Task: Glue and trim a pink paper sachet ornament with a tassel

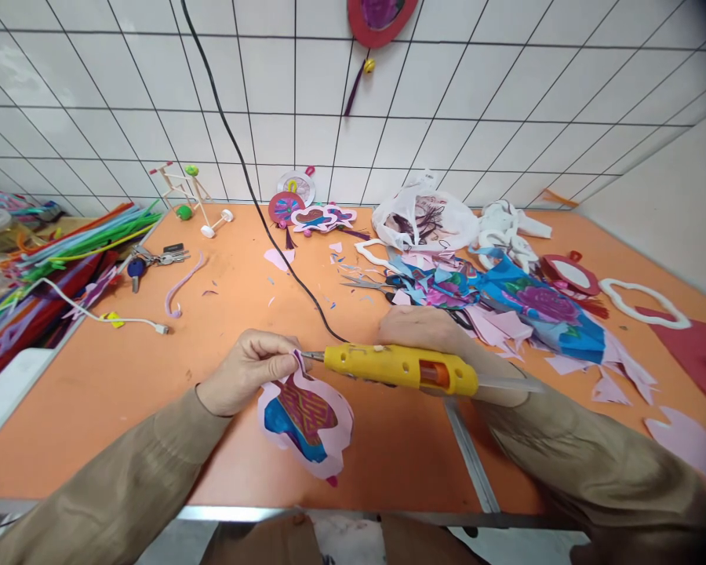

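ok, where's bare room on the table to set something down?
Two patches on the table: left, between white cable and left sleeve; front, between cutout and metal strip, below the glue gun. Crowded: back right, with scissors, blue fabric, pink scraps, bag; far left, pipe cleaners.

An orange tabletop [111, 416], edged in front by metal trim [241, 514], is backed by a dark-grouted white tile wall [323, 82] and flanked at right by a plain pale wall [676, 204].
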